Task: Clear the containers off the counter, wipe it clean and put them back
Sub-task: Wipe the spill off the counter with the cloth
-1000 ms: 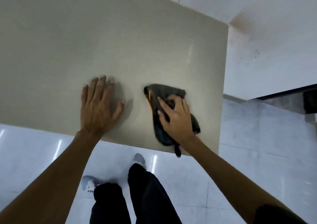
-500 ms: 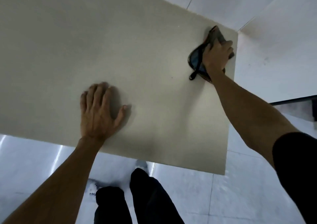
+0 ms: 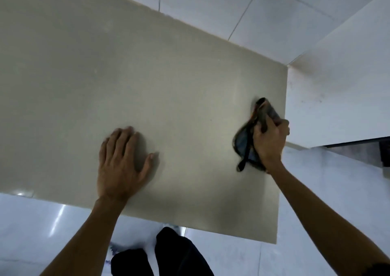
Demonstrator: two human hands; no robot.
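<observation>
A beige counter (image 3: 105, 75) fills most of the head view, with no containers on it. My left hand (image 3: 121, 163) lies flat on the counter near its front edge, fingers straight and spread. My right hand (image 3: 270, 140) grips a dark grey cloth (image 3: 244, 142) with an orange edge and presses it on the counter close to the right edge. Part of the cloth sticks out beyond my fingers toward the back, and a thin loop hangs out toward me.
A white tiled wall (image 3: 274, 11) runs behind the counter. A white side wall (image 3: 337, 90) stands just right of it. Pale floor tiles (image 3: 327, 201) show below, with my dark trouser legs (image 3: 179, 256) at the counter's front edge.
My right hand swept the cloth from the front middle to the far right corner, then back toward me along the right edge. My left hand has stayed flat in place.
</observation>
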